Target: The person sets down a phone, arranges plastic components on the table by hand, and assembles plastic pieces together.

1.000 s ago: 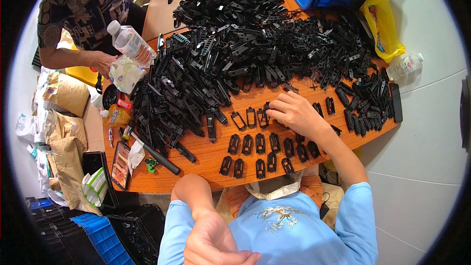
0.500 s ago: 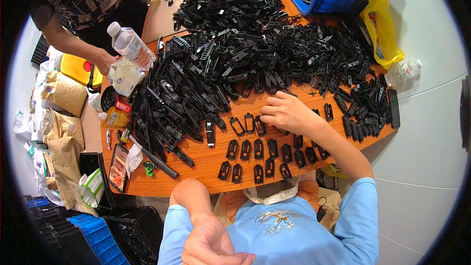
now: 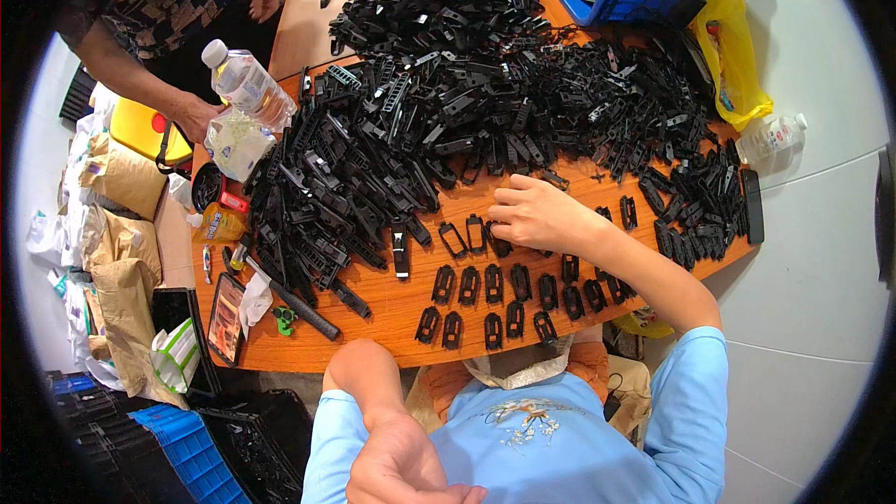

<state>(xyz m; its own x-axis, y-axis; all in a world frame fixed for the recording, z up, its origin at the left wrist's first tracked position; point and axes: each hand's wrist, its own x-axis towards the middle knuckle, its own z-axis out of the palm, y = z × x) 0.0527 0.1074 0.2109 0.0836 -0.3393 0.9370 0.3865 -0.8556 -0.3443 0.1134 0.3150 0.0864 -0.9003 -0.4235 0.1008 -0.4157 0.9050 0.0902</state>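
Rows of clips: small black plastic clips (image 3: 495, 285) lie in neat rows on the near part of the wooden table (image 3: 373, 341), between the person and the big heap.
Right hand: the right hand (image 3: 537, 215) rests on the table at the far end of the rows, fingers curled over a clip; the grip itself is hidden, so whether it grasps one cannot be told.
Left hand: the left hand (image 3: 401, 462) is held low near the chest, off the table, loosely closed, holding nothing visible.
Heap: a pile of black parts (image 3: 448, 93) covers the far table.
Doing it well: probably best to set each clip the same way round, evenly spaced, without nudging its neighbours.
Nearby: another person's hand (image 3: 198, 117) by a water bottle (image 3: 245, 84).
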